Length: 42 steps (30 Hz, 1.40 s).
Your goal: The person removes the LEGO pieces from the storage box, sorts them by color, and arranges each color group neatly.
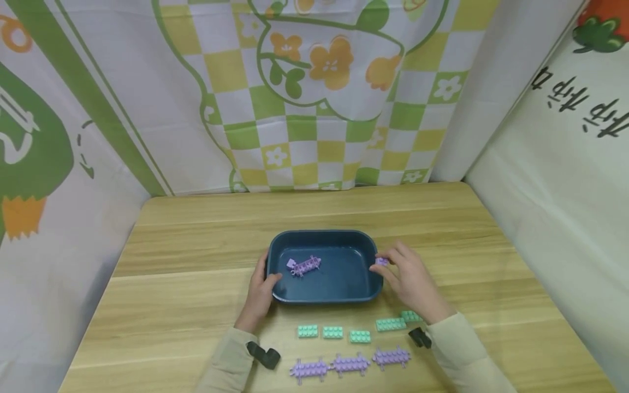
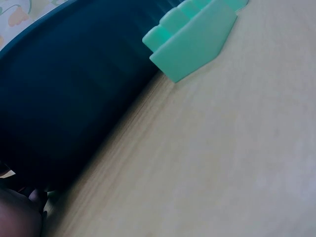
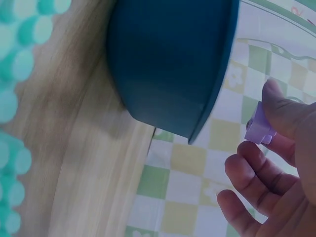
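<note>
A dark blue tray (image 1: 324, 299) stands on the table. My left hand (image 1: 259, 295) grips its left side, thumb over the rim and fingers along the outer wall; only a bit of that hand (image 2: 19, 212) shows in the left wrist view. At the tray's right rim my right hand (image 1: 410, 275) pinches a small purple toy brick (image 3: 258, 127) between thumb and index finger, the other fingers loosely bent. Inside the tray, toward the left, lie a purple studded piece with side pegs (image 1: 306, 266) and a small purple block (image 1: 291, 263).
In front of the tray is a row of several mint green bricks (image 1: 333, 332), the rightmost ones (image 1: 390, 325) near my right wrist. Closer to me lie three purple studded pieces with side pegs (image 1: 350, 364). A patterned curtain (image 1: 314, 131) hangs behind the wooden table (image 1: 196, 229).
</note>
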Tool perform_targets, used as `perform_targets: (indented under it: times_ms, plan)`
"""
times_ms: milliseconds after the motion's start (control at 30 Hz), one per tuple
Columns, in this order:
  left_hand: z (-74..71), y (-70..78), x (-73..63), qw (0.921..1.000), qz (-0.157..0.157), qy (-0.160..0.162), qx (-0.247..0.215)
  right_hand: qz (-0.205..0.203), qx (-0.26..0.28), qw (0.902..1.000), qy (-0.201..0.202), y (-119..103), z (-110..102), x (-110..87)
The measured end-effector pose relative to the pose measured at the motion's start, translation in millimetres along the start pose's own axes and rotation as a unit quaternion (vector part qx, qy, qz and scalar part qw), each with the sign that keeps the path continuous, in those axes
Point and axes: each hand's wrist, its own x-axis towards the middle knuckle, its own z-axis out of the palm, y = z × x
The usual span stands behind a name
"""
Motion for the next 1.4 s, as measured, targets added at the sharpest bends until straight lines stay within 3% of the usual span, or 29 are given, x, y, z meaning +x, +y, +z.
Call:
perform_targets:
  times_ms: [767,1000,1233,1400]
  plan:
    - [0.1,-1.8,1.1,1.0,0.003,0.001,-0.005,0.065,-0.017,0.9976,-0.015,-4,-26,-51.0]
    - [-0.9,-1.1,0.8,1.0,0.004,0.003,-0.007,0.066,-0.008,0.9969,-0.041,-4,-30,-64.4]
    - [-2.2,-36.9,14.0,0.9996,0.021,0.015,-0.008,0.067,-0.004,0.9965,-0.051,-7,-29,-73.7]
    - [-3.4,-36.7,14.6,0.9995,0.025,0.016,-0.004,0.048,0.015,0.9973,-0.053,-10,-28,-78.4]
